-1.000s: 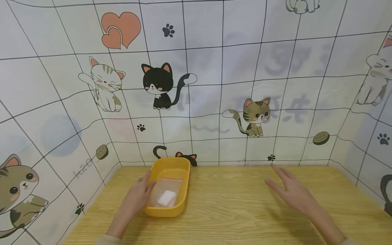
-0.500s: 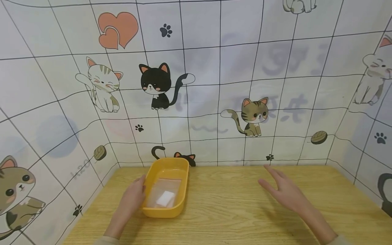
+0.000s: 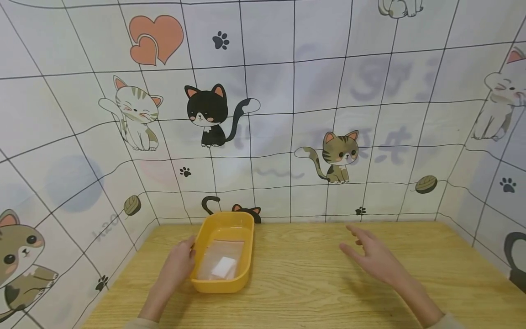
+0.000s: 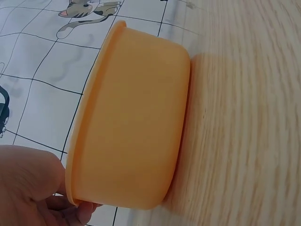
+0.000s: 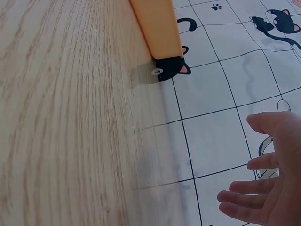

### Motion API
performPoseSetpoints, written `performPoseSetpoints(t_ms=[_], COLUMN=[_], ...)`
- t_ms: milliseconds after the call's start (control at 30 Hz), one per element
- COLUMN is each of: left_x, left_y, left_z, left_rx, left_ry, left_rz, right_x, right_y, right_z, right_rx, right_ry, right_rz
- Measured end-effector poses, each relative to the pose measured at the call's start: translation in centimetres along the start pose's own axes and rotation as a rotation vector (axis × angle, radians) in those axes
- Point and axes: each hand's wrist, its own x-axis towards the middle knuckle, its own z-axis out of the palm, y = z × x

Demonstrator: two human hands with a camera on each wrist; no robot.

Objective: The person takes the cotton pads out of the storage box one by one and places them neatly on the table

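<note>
A yellow plastic basin [image 3: 222, 286] stands on the wooden table at left of centre in the head view. Inside lies a clear zip bag [image 3: 213, 253] with a white rectangular piece [image 3: 224, 267] in it. My left hand [image 3: 178, 262] is at the basin's left rim. In the left wrist view its thumb [image 4: 33, 169] meets the rim and its fingers curl at the rim's corner, partly hidden. Over the table's right half, my right hand [image 3: 376, 256] hovers holding nothing, its fingers relaxed and apart, also seen in the right wrist view.
The wooden table [image 3: 296, 274] reaches back to a wall [image 3: 275, 137] covered with a grid pattern and cartoon cats. Side panels with the same print close off the left and right. The basin's far end stands near the back wall.
My left hand has drawn back from over the basin's rim to its outer left side. My right hand has drifted left, its fingers bending slightly. The whole view has shifted a little.
</note>
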Motion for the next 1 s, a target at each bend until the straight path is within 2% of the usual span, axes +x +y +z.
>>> performPoseSetpoints(t_ms=[400, 600, 1000], left_x=[0.2, 0.3, 0.5], left_y=[0.8, 1.1, 1.9], left_z=[0.0, 0.3, 0.5], left_rx=[-0.122, -0.133, -0.218], left_ry=[-0.064, -0.08, -0.115], left_rz=[-0.059, -0.068, -0.074], right_x=[0.6, 0.7, 1.5], right_y=[-1.5, -1.8, -3.3], right_z=[0.2, 0.4, 1.1], right_rx=[0.106, 0.142, 0.21], right_ry=[-0.017, -0.022, -0.029], right_rz=[-0.032, -0.032, -0.027])
